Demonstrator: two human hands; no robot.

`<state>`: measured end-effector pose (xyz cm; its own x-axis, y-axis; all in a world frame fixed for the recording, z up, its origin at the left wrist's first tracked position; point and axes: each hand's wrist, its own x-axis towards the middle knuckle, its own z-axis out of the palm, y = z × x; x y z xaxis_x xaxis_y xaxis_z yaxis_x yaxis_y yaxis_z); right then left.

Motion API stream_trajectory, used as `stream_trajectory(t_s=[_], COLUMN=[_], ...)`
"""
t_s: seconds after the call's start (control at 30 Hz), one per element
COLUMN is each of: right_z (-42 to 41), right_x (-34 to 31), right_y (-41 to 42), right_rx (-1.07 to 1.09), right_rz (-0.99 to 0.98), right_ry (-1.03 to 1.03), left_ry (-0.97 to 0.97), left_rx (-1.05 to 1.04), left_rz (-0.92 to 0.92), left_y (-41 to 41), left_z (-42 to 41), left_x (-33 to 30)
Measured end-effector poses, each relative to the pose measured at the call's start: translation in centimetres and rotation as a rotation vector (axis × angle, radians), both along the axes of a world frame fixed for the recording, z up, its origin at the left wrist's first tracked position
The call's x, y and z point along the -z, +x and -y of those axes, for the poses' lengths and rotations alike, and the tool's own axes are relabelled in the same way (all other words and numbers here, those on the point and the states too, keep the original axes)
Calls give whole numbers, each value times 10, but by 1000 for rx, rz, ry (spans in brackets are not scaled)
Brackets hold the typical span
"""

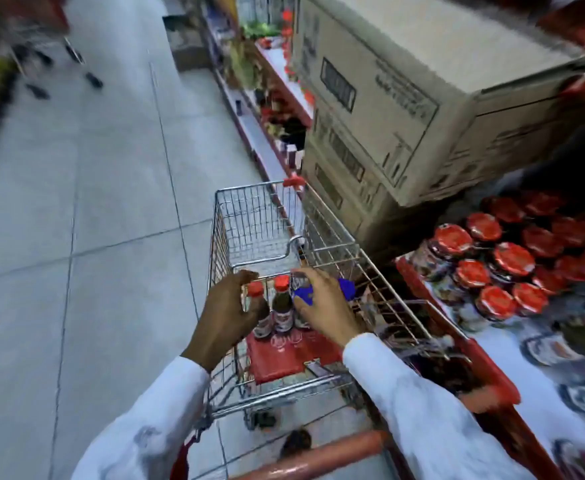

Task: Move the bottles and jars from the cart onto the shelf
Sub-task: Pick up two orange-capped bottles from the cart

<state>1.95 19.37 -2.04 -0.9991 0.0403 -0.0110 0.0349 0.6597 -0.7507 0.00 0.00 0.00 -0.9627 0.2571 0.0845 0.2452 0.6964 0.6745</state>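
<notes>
A wire shopping cart [249, 216] stands in the aisle below me. On its red child seat [284, 355] stand dark bottles with red caps. My left hand [228, 317] curls around the leftmost bottle [261, 320]. A second bottle [281, 310] stands free between my hands. My right hand [322, 303] closes over a third bottle [299, 318], whose top it hides. Blue patches show at its fingers. To the right, the shelf [512, 348] holds several jars with red lids [512, 259].
Stacked cardboard boxes [405, 98] stand on the shelf beyond the jars, close to the cart's right side. The red cart handle [318, 455] lies near the bottom edge. Grey floor tiles [93, 202] stretch to the left. Another cart [41, 46] is blurred at far left.
</notes>
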Motion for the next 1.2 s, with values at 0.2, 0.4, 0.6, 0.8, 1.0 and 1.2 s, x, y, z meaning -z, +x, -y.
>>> stream_trajectory(t_s=[0.2, 0.4, 0.6, 0.8, 1.0, 1.2], right_z=[18, 21, 14, -16, -73, -133], right_x=[22, 24, 15, -45, -128, -174], right_y=[-18, -18, -6, 27, 98, 180], right_rx=[-64, -41, 15, 160, 328, 572], right_rz=[118, 93, 106, -57, -284, -405], right_ry=[81, 38, -21, -120, -169, -45], left_ry=[-7, -38, -57, -2, 103, 203], left_rx=[48, 39, 80, 59, 141, 322], left_rz=[60, 119, 140, 30, -93, -93], left_y=[-16, -22, -12, 9, 35, 65], left_z=[-1, -3, -4, -19, -68, -155], left_x=[35, 43, 35, -34, -127, -171])
